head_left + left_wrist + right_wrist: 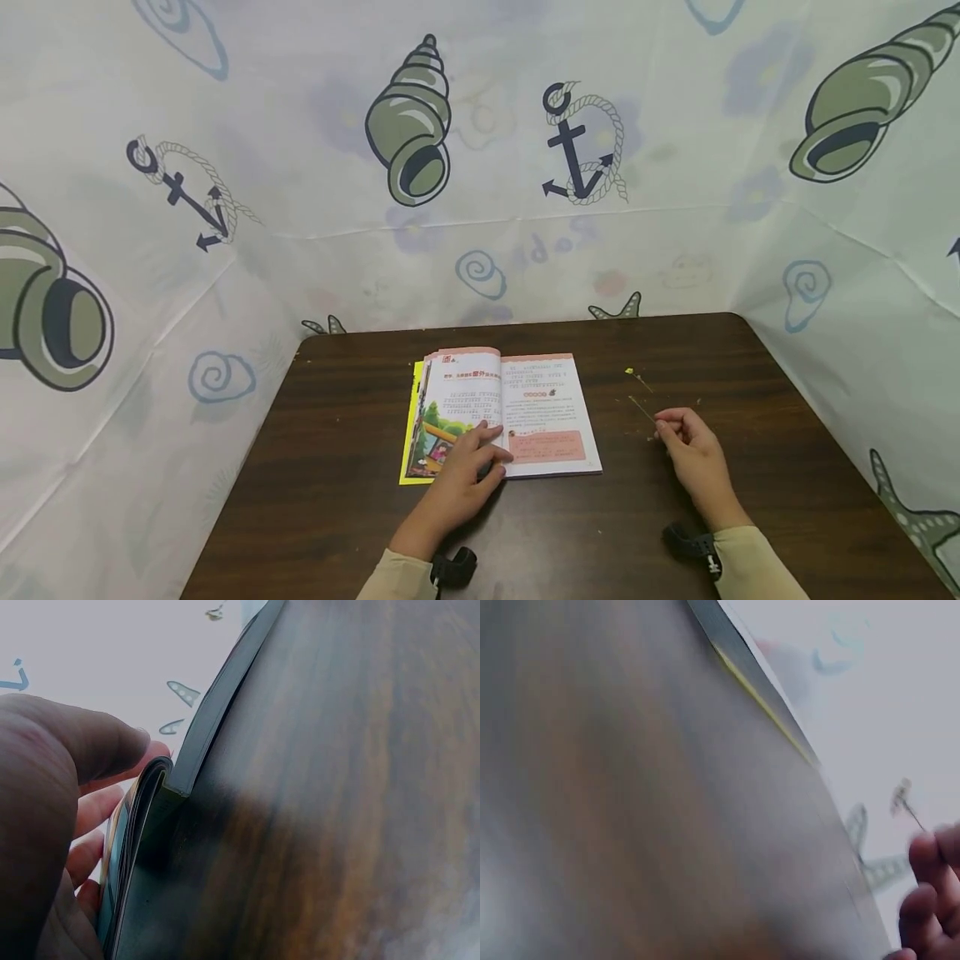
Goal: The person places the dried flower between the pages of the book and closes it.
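My left hand (463, 477) rests, fingers loose, across the open illustrated book (546, 407) on the dark wood-grain table (300, 517). To the book's right, my right hand (696, 454) pinches a thin flower stem (641, 408) between thumb and fingers; a yellow-flowered sprig (630, 372) lies just beyond it.

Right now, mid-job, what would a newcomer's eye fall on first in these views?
Probably the bright open book on the dark brown table, with the left hand resting across its lower middle. To the book's right, the right hand pinches a thin sprig, and a small yellow flower lies just beyond it. Behind, big green shells stand out on the pale backdrop.
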